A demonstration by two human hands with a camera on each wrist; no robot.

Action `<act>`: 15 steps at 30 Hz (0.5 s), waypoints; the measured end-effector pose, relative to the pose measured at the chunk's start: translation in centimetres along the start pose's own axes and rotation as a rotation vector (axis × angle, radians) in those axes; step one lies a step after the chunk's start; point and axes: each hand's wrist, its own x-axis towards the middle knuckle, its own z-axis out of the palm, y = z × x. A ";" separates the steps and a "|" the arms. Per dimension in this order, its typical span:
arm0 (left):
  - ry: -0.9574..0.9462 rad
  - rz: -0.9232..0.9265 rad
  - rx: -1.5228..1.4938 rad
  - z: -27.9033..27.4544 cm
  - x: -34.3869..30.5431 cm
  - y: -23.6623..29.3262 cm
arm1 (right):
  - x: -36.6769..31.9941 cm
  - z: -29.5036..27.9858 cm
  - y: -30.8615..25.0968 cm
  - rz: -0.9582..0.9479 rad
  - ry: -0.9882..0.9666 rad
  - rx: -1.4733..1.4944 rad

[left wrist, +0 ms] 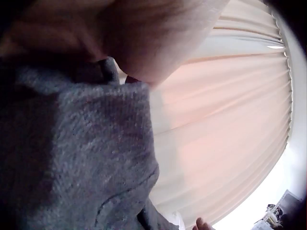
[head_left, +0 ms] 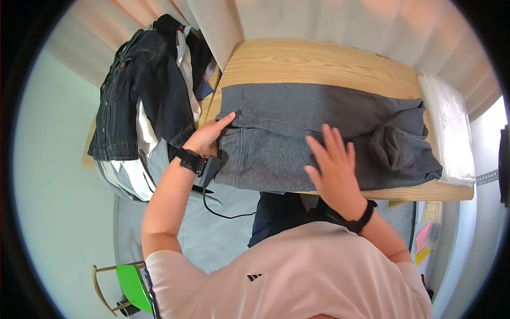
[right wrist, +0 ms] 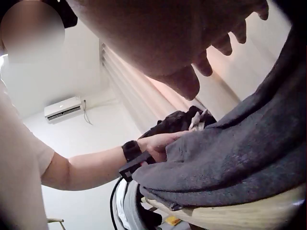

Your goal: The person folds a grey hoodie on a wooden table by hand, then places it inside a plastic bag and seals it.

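A dark grey garment (head_left: 287, 109) lies lengthwise across the wooden table, a stitched band at its left end and bunched, folded cloth at its right. My left hand (head_left: 208, 139) grips the band's edge near the middle, thumb on top and the other fingers hidden by the cloth. In the left wrist view, the grey cloth (left wrist: 105, 153) fills the space below that hand. Over the garment's middle is my right hand (head_left: 336, 173), fingers straight and spread. The right wrist view shows those fingers above the cloth (right wrist: 230, 153).
A pile of clothes with a dark denim jacket (head_left: 154, 80) stands left of the wooden table (head_left: 319, 56). Clear plastic packaging (head_left: 449, 127) lies along its right end. Curtains (head_left: 340, 21) hang behind. A cable (head_left: 228, 217) runs from my left wrist device. A green chair (head_left: 133, 287) is at lower left.
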 end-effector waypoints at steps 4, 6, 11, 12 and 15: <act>0.018 0.093 -0.051 0.3 1.0 -1.6 | 1.7 1.9 -2.1 -0.098 -0.049 -0.010; 0.001 0.055 -0.124 0.3 0.7 -1.6 | 1.9 2.7 -2.2 -0.098 -0.048 -0.002; -0.029 0.242 -0.437 1.0 -1.2 -1.4 | 2.0 2.9 -2.3 -0.076 -0.075 0.026; -0.036 0.240 -0.434 0.7 -1.5 -1.7 | 2.0 2.8 -2.0 -0.069 -0.074 0.023; -0.072 0.178 -0.440 -0.1 -3.2 -1.8 | 1.5 3.1 -1.1 -0.047 -0.105 0.010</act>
